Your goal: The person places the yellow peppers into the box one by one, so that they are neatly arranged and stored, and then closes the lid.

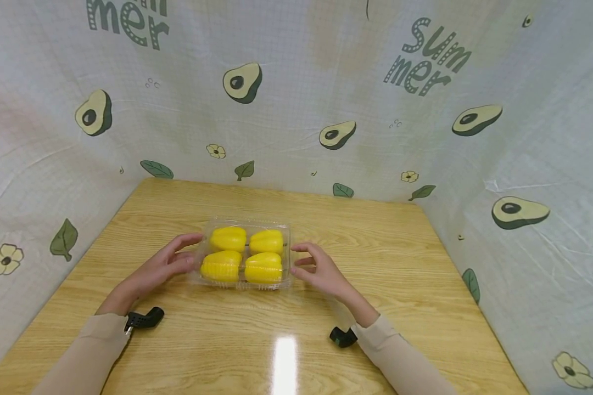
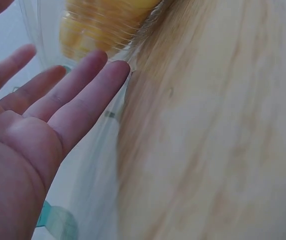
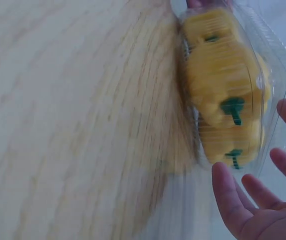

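A clear plastic clamshell box (image 1: 287,258) lies on the wooden table, packed with several yellow bell peppers (image 1: 228,240) in two rows. Green stems show on the peppers (image 3: 218,80) in the right wrist view. At the box's left end is my left hand (image 1: 162,267), its fingers loosely extended; in the left wrist view the fingertips of this hand (image 2: 38,125) come close to the wall, and contact is hard to tell. My right hand (image 1: 324,274) stands at the opposite end with fingers spread and slightly bent. Neither hand grips the box.
The wooden table (image 1: 375,241) extends around the box, with a bright light reflection near its front. A printed cloth (image 1: 286,104) with avocados and leaves hangs along the back and both sides. Black devices (image 1: 343,337) are strapped at both wrists.
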`<state>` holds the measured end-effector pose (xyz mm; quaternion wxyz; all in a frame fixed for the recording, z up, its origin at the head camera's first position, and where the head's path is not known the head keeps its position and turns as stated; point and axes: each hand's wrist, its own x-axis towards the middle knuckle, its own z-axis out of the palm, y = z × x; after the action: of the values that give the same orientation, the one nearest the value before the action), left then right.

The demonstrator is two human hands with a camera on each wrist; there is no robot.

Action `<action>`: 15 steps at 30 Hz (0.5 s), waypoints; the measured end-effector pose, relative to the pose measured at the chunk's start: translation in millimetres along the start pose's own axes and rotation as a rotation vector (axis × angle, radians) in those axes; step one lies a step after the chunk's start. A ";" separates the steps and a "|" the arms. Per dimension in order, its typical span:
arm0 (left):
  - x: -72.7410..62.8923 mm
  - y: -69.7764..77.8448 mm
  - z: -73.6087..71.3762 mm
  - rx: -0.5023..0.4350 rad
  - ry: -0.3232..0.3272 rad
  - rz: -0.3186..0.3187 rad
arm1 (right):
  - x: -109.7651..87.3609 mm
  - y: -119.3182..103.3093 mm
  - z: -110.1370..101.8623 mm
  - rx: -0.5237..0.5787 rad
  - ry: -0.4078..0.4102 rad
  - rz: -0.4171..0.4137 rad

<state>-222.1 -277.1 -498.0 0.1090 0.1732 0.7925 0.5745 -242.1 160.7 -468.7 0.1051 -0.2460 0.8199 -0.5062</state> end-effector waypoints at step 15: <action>0.8 -0.9 -0.2 -0.040 -0.036 0.043 | -7.0 -4.8 7.8 0.048 0.020 0.081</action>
<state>-223.0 -277.2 -498.7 0.1141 0.1983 0.7750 0.5891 -231.5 156.4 -468.6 0.1232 -0.2051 0.8178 -0.5234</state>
